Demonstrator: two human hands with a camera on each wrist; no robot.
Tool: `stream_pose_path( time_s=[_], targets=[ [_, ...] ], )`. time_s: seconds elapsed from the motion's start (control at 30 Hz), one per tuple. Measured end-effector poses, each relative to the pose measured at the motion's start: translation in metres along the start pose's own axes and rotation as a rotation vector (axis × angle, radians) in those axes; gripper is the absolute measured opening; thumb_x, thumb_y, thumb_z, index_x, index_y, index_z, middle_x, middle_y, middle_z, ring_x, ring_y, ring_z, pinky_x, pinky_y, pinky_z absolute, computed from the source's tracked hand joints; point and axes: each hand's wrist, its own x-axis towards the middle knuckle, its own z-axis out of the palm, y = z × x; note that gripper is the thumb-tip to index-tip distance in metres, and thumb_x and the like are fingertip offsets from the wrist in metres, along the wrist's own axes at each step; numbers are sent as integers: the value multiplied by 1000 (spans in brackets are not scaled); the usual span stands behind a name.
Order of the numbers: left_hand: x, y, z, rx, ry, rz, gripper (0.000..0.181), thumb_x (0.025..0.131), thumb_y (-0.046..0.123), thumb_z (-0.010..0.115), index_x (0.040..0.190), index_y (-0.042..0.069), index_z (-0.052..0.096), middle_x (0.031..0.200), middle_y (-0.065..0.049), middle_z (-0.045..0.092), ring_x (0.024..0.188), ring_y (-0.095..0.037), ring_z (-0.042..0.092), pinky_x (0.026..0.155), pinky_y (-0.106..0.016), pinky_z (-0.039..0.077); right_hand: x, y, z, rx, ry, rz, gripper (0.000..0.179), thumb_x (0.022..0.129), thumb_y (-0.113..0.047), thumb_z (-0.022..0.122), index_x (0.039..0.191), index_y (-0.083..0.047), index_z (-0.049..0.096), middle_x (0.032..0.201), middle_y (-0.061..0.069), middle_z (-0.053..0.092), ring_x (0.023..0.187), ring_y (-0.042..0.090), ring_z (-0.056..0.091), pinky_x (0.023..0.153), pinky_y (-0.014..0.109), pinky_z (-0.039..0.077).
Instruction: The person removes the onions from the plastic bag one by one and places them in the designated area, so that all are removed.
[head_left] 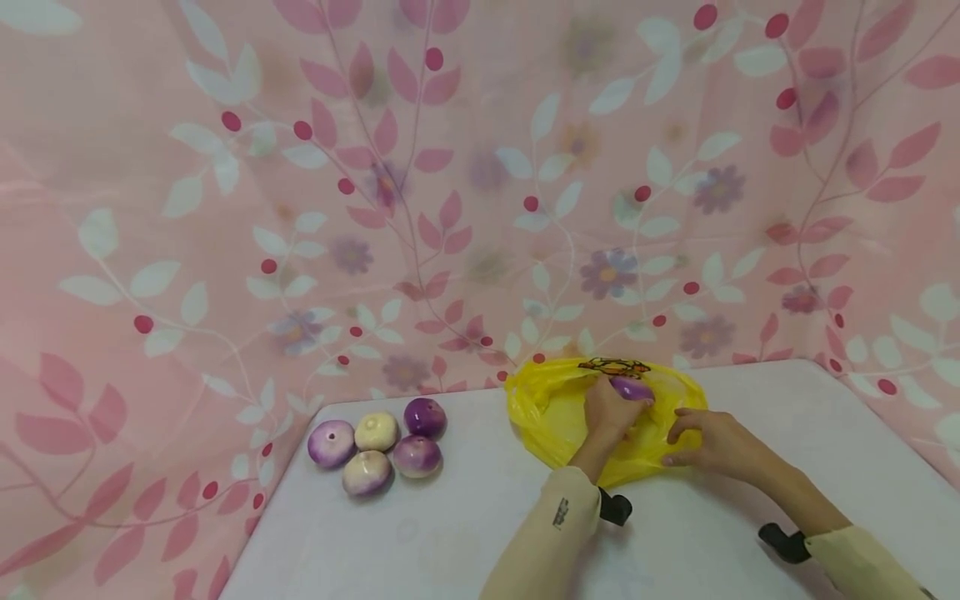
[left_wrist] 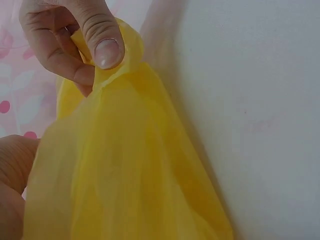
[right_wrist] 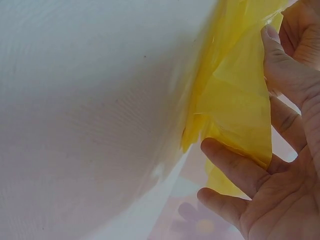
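In the head view, my left hand [head_left: 609,414] is inside the mouth of a yellow plastic bag [head_left: 542,433]. It grips a glossy purple onion [head_left: 632,388], thumb and fingers against its near side. At the bag's right rim, my right hand [head_left: 712,446] pinches the plastic. The left wrist view shows the right thumb [left_wrist: 107,50] pressing the bag edge against bent fingers, while part of the left hand [left_wrist: 12,175] shows low at the left edge behind the bag. In the right wrist view, two right-hand fingers [right_wrist: 235,162] stick out beside the plastic.
Several purple and whitish onions [head_left: 417,456] sit in a cluster on the white-covered table [head_left: 450,533], left of the bag. A pink floral curtain [head_left: 480,208] hangs right behind the table's back edge. The bag lies close to that edge.
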Motion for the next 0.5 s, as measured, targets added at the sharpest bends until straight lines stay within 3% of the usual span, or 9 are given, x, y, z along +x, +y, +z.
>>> stream_pose_path(
  time_s=[0.27, 0.5],
  targets=[
    [-3, 6, -14, 15, -13, 23, 63, 67, 31, 92, 117, 9, 61, 102, -6, 63, 88, -23, 63, 38, -25, 48, 1, -1, 2, 2, -5, 3, 28, 74, -46, 83, 83, -22, 71, 120, 26, 64, 119, 50, 53, 96, 70, 38],
    [-4, 10, -31, 10, -56, 18, 66, 68, 33, 92, 121, 9, 62, 101, -7, 63, 69, -19, 63, 35, -29, 48, -1, 0, 0, -20, 3, 5, 30, 74, -47, 83, 84, -21, 72, 120, 27, 64, 119, 50, 53, 95, 70, 38]
  ],
)
